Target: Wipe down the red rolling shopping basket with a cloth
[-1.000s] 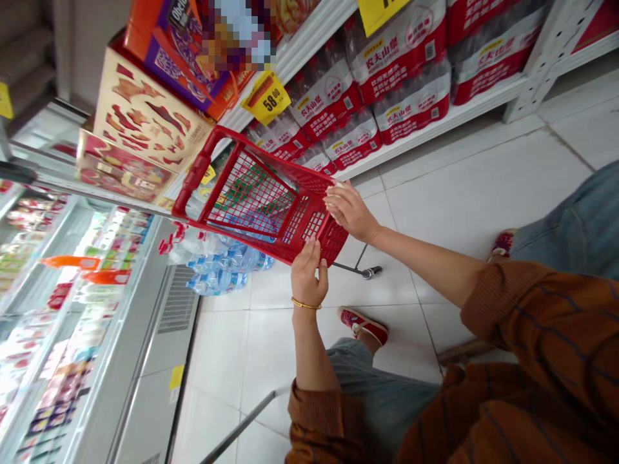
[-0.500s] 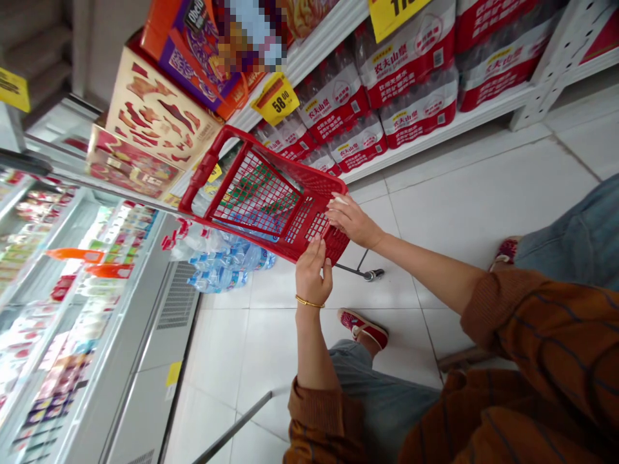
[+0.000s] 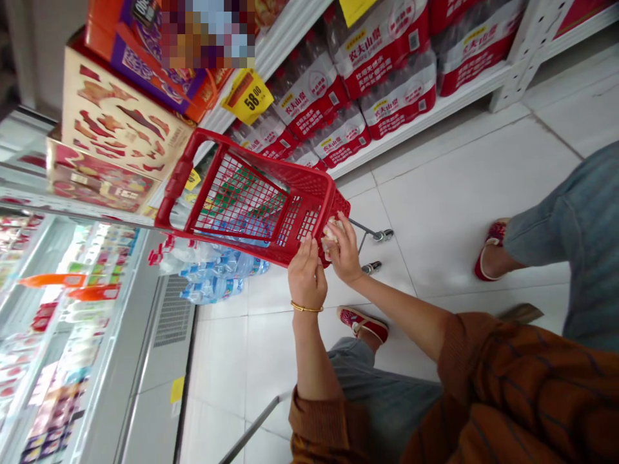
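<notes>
Since the earlier frame the right hand [image 3: 344, 250] has dropped from the basket's upper rim to its near end, and the whole basket has swung a little toward the left of the view. The two hands are now together, close beside each other at that end. The left hand [image 3: 305, 278], with a thin gold bangle [image 3: 306, 307] at the wrist, has its fingers over the lower rim of the red plastic mesh basket [image 3: 242, 206]. The right hand's fingers [image 3: 346, 235] close around a small pale item [image 3: 329, 238], pressed against the basket's end wall; what the item is cannot be told. The basket is held tilted in the air, on its side above the white tile floor [image 3: 464, 193], and its small metal wheels [image 3: 383, 235] show beyond its end. Behind it, clear bottles of water with blue labels [image 3: 213, 283] lie on the floor, just beside the lower edge of the basket. To one side stands a white shelf [image 3: 425, 122] stacked with red-and-white wrapped packs of bottled water [image 3: 309, 90] and a yellow price tag [image 3: 247, 96], with printed gift boxes [image 3: 120, 113] at its end. On the other side runs a lit chilled display case [image 3: 82, 328]. The person's red shoes [image 3: 362, 324] show below.
</notes>
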Available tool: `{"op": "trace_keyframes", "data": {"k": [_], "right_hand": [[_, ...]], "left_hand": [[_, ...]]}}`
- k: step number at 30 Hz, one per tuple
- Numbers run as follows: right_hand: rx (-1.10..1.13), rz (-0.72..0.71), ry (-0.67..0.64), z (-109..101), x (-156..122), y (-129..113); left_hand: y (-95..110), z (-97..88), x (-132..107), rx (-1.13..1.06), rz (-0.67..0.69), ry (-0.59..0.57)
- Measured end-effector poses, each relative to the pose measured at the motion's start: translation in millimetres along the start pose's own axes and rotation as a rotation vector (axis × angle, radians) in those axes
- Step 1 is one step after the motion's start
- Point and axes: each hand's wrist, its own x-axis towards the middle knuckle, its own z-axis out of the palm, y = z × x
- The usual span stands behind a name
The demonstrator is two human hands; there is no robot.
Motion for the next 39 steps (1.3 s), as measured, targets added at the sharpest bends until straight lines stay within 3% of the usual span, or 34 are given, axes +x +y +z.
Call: {"op": "trace_keyframes", "data": {"k": [6, 13, 20, 30, 39], "right_hand": [[-0.049, 0.021, 0.016, 22, -1, -6], [-0.063, 0.039, -0.030, 33, -5, 4], [-0.065, 0.061, -0.131, 33, -9, 18], [-0.006, -0.065, -0.032, 30, -15, 32], [-0.015, -0.056, -0.061, 27, -19, 37]], "left_hand": [[5, -2.3, 3, -0.022, -0.013, -0.003], [6, -3.4, 3, -0.031, -0.036, -0.023], [8, -3.6, 5, -0.010, -0.047, -0.029], [9, -3.9, 6, -0.004, -0.066, -0.036], [8, -4.1, 5, -0.007, -0.075, -0.040]]}}
